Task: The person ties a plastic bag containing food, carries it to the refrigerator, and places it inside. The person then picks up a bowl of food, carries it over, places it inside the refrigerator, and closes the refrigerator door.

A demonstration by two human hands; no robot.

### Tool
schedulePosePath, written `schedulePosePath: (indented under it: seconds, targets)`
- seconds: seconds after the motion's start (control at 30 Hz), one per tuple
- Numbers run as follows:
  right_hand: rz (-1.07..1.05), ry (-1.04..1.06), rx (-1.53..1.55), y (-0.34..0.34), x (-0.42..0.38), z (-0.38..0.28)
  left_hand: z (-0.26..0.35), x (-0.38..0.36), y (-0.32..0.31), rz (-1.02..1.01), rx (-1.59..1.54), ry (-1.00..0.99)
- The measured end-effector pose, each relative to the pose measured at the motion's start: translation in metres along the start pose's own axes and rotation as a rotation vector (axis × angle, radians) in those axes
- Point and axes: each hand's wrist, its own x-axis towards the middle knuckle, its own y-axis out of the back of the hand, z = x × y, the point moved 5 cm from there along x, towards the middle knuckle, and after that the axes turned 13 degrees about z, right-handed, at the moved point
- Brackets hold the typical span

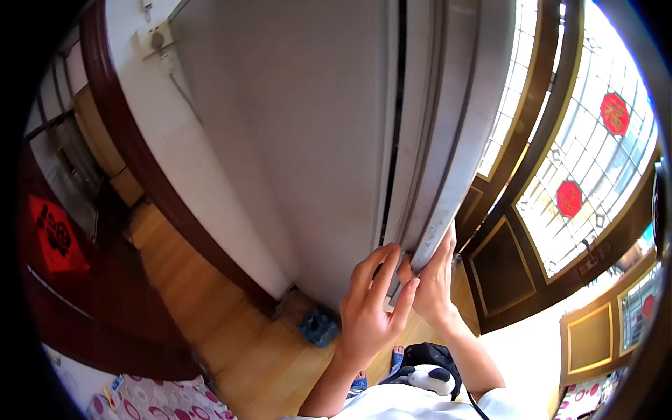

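Note:
A tall grey refrigerator [315,140] fills the middle of the view, its side panel toward me. A dark narrow gap runs down between that panel and the refrigerator door [455,119]. Around the lower part of the door's edge, my right hand [435,283] is closed, thumb on the near side and fingers along the outer face. My left hand [371,301] is just left of it, fingers extended and apart, fingertips right at the gap. Nothing shows in the left palm.
A plug sits in a wall socket [155,40] at upper left. A blue object [318,327] stands on the wooden floor [231,308] by the refrigerator's base. Brown doors with glass panes [560,161] and red decorations are on the right. Patterned cloth [161,402] lies at lower left.

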Motion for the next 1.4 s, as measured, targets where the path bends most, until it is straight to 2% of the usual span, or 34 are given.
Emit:
schedulePosePath:
  seconds: [0.2,0.27,0.4,0.5,0.57,0.7,0.73,0.93,1.1,1.33,1.4]
  targets:
    - [-0.023,-0.015,0.017,-0.009,-0.002,0.002,-0.003,0.008,-0.011,0.06,0.036,0.038]
    - [-0.01,0.044,0.005,-0.01,-0.003,0.005,-0.004,0.008,-0.021,0.078,0.035,0.049]
    - [-0.147,0.065,0.003,-0.01,-0.008,0.014,-0.004,0.012,-0.04,0.147,0.08,0.058]
    - [-0.147,0.098,0.104,-0.014,-0.002,0.011,0.003,0.012,-0.045,0.224,0.11,0.049]
    - [-0.143,0.137,0.147,-0.017,-0.002,0.012,0.011,0.005,-0.046,0.371,0.245,0.077]
    - [-0.145,0.129,0.187,-0.033,-0.002,0.01,0.011,0.003,-0.047,0.437,0.473,0.091]
    - [-0.145,0.125,0.186,-0.035,-0.002,0.009,0.007,0.005,-0.046,0.449,0.429,0.11]
    - [-0.095,0.117,0.202,-0.039,-0.003,0.004,0.006,0.008,-0.042,0.453,0.356,0.104]
    - [-0.057,0.099,0.215,-0.041,-0.003,0.005,0.006,0.013,-0.042,0.398,0.299,0.182]
    - [-0.032,0.088,0.22,-0.041,-0.002,0.004,0.003,0.013,-0.041,0.327,0.378,0.135]
    - [-0.098,0.023,0.296,-0.041,-0.006,0.009,0.007,0.014,-0.04,0.318,0.497,0.035]
